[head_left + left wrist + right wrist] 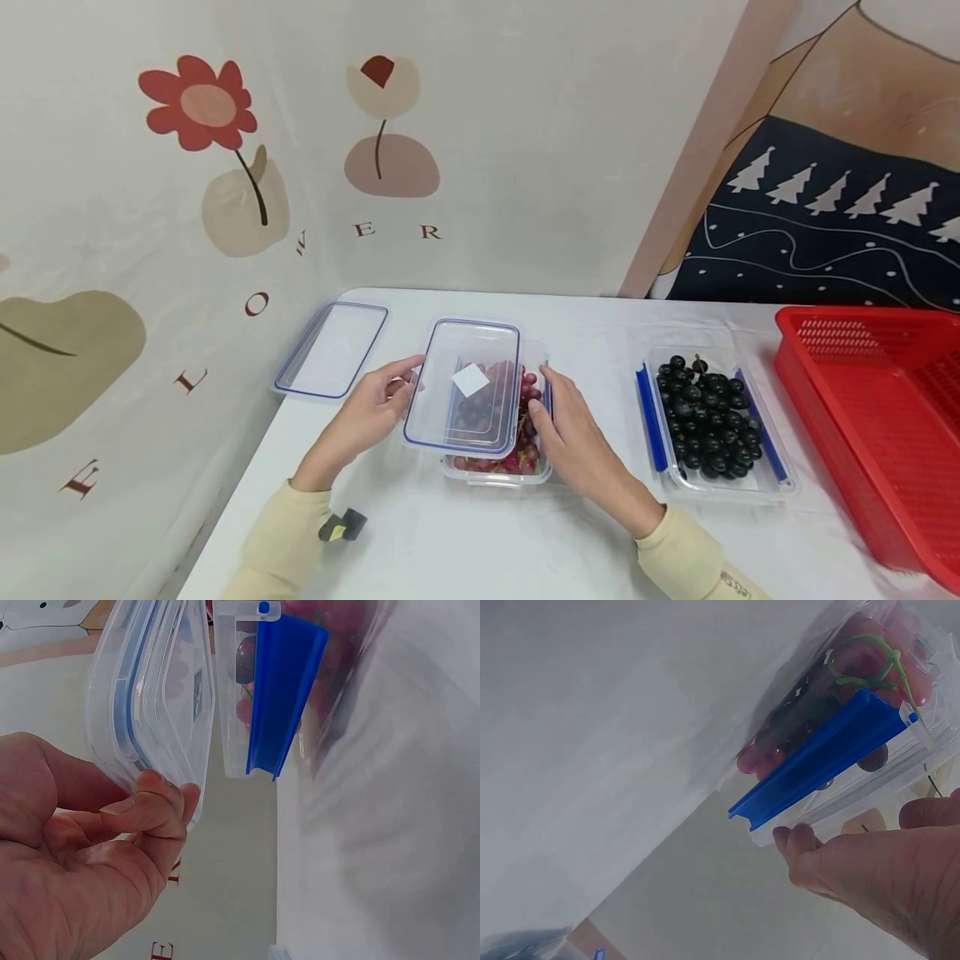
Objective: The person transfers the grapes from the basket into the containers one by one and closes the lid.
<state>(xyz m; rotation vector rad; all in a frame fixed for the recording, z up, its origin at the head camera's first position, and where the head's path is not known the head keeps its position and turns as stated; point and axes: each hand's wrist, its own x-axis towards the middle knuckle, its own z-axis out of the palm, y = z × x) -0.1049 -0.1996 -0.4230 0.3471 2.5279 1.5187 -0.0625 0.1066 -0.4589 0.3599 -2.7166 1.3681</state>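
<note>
My left hand (pixel 367 412) pinches the left edge of a clear lid (pixel 450 350) with a blue seal and a small white square on it. The lid is tilted above a clear plastic container (pixel 498 480) of red and dark grapes (pixel 527 454), covering most of it from the head view. My right hand (pixel 573 433) touches the container's right rim with fairly straight fingers, its thumb near the grapes. A blue side clip (pixel 285 697) hangs down beside the container wall in the left wrist view; another blue clip (pixel 817 761) shows in the right wrist view.
A second lid (pixel 333 350) with a blue seal lies at the table's back left. To the right stands an open clear container (pixel 776 492) of black grapes (pixel 708 417), its blue clips folded out. A red plastic basket (pixel 832 450) fills the far right.
</note>
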